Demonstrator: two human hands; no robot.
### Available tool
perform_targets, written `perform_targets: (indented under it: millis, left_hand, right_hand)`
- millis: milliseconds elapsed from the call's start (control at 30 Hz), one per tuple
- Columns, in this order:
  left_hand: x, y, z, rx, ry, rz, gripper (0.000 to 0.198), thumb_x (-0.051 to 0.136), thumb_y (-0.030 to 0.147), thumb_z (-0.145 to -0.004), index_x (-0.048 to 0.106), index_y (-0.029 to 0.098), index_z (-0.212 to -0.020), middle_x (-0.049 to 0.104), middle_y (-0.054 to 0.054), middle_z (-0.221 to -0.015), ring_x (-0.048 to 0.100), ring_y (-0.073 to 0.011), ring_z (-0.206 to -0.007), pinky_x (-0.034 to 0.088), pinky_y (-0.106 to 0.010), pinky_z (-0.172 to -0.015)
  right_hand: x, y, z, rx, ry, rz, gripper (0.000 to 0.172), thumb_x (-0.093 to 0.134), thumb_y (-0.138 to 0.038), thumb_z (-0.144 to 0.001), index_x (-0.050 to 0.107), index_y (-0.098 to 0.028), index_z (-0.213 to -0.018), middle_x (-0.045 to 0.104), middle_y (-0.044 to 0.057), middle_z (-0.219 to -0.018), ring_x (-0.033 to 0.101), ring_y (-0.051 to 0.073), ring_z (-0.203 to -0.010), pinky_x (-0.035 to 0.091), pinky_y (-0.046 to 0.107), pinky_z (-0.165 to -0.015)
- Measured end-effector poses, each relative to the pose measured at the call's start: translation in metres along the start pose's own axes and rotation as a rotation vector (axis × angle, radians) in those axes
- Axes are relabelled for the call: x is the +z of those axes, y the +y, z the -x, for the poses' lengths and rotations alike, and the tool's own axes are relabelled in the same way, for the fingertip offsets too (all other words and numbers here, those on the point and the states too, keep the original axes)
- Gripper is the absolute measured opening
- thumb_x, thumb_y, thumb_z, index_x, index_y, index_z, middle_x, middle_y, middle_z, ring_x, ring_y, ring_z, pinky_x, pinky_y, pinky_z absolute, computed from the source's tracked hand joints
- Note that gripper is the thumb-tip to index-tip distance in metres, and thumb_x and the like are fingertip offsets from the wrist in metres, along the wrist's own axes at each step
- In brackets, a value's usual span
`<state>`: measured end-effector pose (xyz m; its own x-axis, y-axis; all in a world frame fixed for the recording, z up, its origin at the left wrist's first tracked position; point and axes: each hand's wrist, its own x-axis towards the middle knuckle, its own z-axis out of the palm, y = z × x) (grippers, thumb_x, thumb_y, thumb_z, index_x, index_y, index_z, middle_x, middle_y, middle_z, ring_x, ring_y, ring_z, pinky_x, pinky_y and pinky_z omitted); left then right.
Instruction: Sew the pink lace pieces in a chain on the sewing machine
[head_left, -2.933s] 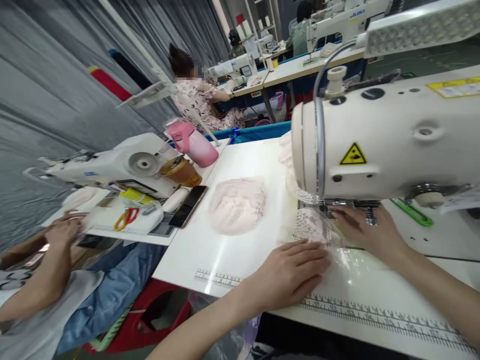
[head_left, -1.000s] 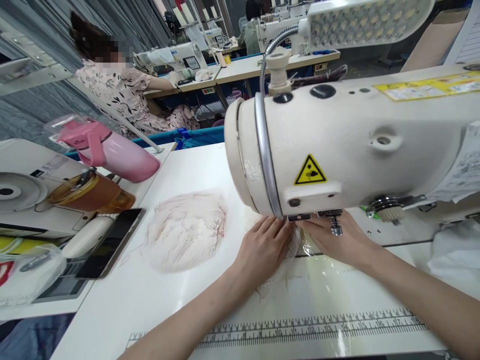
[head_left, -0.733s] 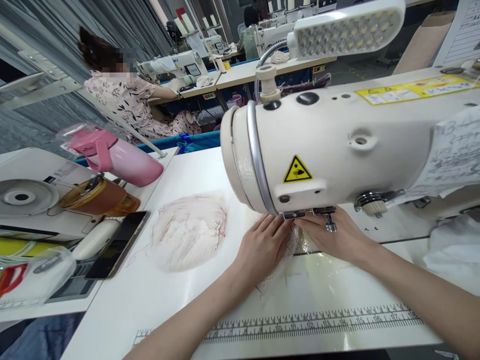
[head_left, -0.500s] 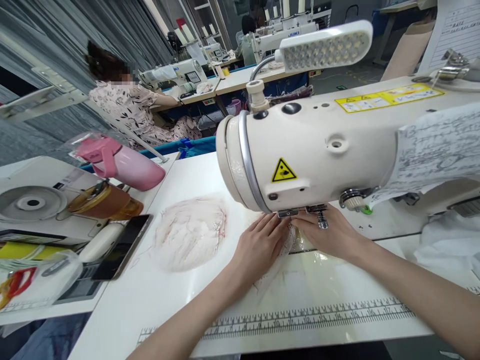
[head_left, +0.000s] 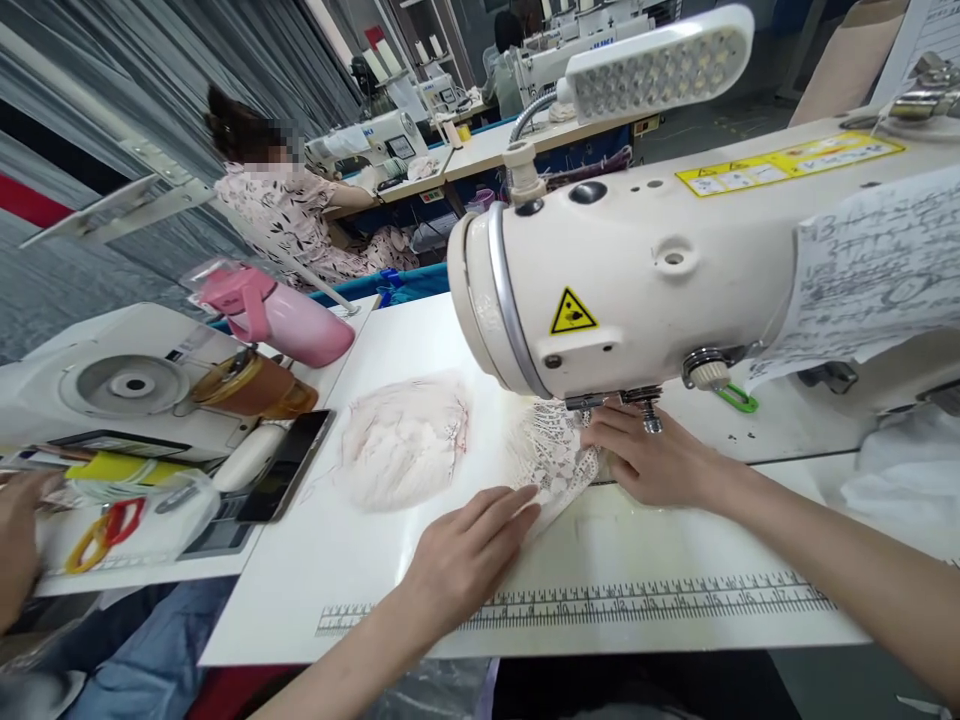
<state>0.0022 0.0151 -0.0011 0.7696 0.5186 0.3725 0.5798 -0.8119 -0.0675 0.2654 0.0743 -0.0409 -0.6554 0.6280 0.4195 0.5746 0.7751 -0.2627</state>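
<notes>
A piece of white lace fabric (head_left: 559, 450) lies under the head of a white sewing machine (head_left: 630, 290). My right hand (head_left: 656, 455) is beside the needle area, its fingers curled onto the lace; the machine head partly covers the fingertips. Nearer the table's front, my left hand (head_left: 472, 545) has its fingers together at the lace's lower left edge, which runs in under them. The left thumb is hidden. Left of the lace, a round heap of pale, thready fabric (head_left: 405, 445) rests on the white table (head_left: 420, 340).
A pink bottle (head_left: 289, 320), an amber cup (head_left: 255, 385), a phone (head_left: 289, 465) and scissors (head_left: 105, 535) lie at the left. Another person's hand (head_left: 16, 545) shows at the left edge. A ruler strip (head_left: 585, 605) runs along the front, and a lamp (head_left: 660, 65) hangs above.
My left hand has moved from beside the needle toward the front left, exposing more lace. My right hand stays near the needle. Another person's hand has appeared at the left, and the view has shifted.
</notes>
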Motion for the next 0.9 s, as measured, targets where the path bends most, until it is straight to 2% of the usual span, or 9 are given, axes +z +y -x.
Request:
perform_targets:
  millis: [133, 233, 367, 467, 567, 667, 767, 833, 900]
  left_hand:
    - [-0.015, -0.001, -0.018, -0.184, -0.064, 0.091, 0.02, 0.036, 0.012, -0.096, 0.051, 0.017, -0.108, 0.066, -0.01, -0.112, 0.068, -0.0158, -0.089, 0.054, -0.023, -0.063]
    - [-0.019, -0.011, -0.041, -0.121, -0.173, 0.044, 0.015, 0.037, 0.019, -0.098, 0.051, 0.017, -0.102, 0.068, -0.006, -0.092, 0.065, -0.0173, -0.076, 0.051, -0.027, -0.061]
    - [0.0, -0.023, -0.064, 0.005, -0.258, -0.017, 0.011, 0.048, 0.016, -0.091, 0.055, 0.016, -0.099, 0.062, -0.004, -0.079, 0.059, -0.0198, -0.073, 0.045, -0.031, -0.064]
    - [0.022, -0.027, -0.07, 0.073, -0.169, -0.071, 0.023, 0.045, 0.0, -0.082, 0.058, 0.017, -0.091, 0.057, 0.0, -0.069, 0.052, -0.0166, -0.065, 0.038, -0.03, -0.064]
    - [0.037, -0.027, -0.069, 0.099, -0.013, -0.139, 0.025, 0.043, -0.002, -0.081, 0.059, 0.018, -0.081, 0.052, 0.002, -0.06, 0.046, -0.0143, -0.059, 0.035, -0.03, -0.068]
    - [0.042, -0.025, -0.065, 0.084, 0.066, -0.162, 0.027, 0.042, -0.002, -0.082, 0.06, 0.018, -0.08, 0.05, 0.004, -0.057, 0.044, -0.0132, -0.057, 0.034, -0.03, -0.072]
    - [0.043, -0.024, -0.063, 0.055, 0.107, -0.125, 0.028, 0.042, -0.002, -0.082, 0.06, 0.018, -0.078, 0.05, 0.004, -0.056, 0.044, -0.0125, -0.055, 0.035, -0.031, -0.074]
    - [0.043, -0.023, -0.062, 0.037, 0.141, -0.097, 0.027, 0.042, -0.001, -0.085, 0.059, 0.017, -0.076, 0.057, 0.003, -0.061, 0.05, -0.0127, -0.06, 0.037, -0.032, -0.08]
    - [0.044, -0.023, -0.061, 0.029, 0.159, -0.066, 0.026, 0.042, 0.002, -0.087, 0.061, 0.017, -0.081, 0.068, -0.001, -0.081, 0.059, -0.0151, -0.078, 0.039, -0.036, -0.091]
  right_hand:
    - [0.005, 0.002, 0.001, -0.023, 0.054, -0.033, 0.023, 0.044, -0.008, -0.082, 0.056, -0.02, -0.097, 0.061, 0.002, -0.096, 0.052, 0.014, -0.081, 0.035, 0.029, -0.07]
    - [0.005, 0.003, 0.0, -0.062, 0.142, 0.042, 0.017, 0.045, -0.013, -0.089, 0.06, -0.021, -0.089, 0.064, -0.001, -0.09, 0.052, 0.012, -0.073, 0.035, 0.028, -0.068]
    - [0.002, 0.004, -0.002, -0.136, 0.242, 0.102, 0.02, 0.049, -0.012, -0.088, 0.064, -0.023, -0.08, 0.065, -0.003, -0.074, 0.054, 0.013, -0.076, 0.035, 0.029, -0.07]
    - [-0.001, 0.004, 0.0, -0.163, 0.274, 0.102, 0.019, 0.05, -0.013, -0.087, 0.065, -0.023, -0.081, 0.067, -0.003, -0.075, 0.057, 0.014, -0.08, 0.036, 0.028, -0.072]
    - [-0.001, 0.004, 0.003, -0.111, 0.249, 0.116, 0.017, 0.049, -0.017, -0.088, 0.065, -0.023, -0.092, 0.07, -0.001, -0.089, 0.06, 0.015, -0.08, 0.038, 0.03, -0.074]
    - [0.002, 0.003, 0.005, -0.008, 0.172, 0.176, 0.024, 0.048, -0.023, -0.088, 0.062, -0.023, -0.108, 0.069, 0.001, -0.106, 0.061, 0.017, -0.08, 0.04, 0.034, -0.076]
    - [0.005, 0.003, 0.004, -0.022, 0.097, 0.193, 0.021, 0.048, -0.017, -0.089, 0.063, -0.023, -0.102, 0.067, 0.001, -0.11, 0.062, 0.016, -0.084, 0.042, 0.034, -0.08]
    - [0.005, 0.002, 0.001, -0.09, 0.061, 0.18, 0.022, 0.047, -0.011, -0.089, 0.064, -0.022, -0.096, 0.068, 0.001, -0.104, 0.061, 0.015, -0.088, 0.044, 0.031, -0.08]
    - [0.004, 0.001, -0.001, -0.13, 0.068, 0.169, 0.023, 0.047, -0.009, -0.089, 0.065, -0.021, -0.093, 0.069, 0.001, -0.095, 0.061, 0.015, -0.09, 0.045, 0.029, -0.076]
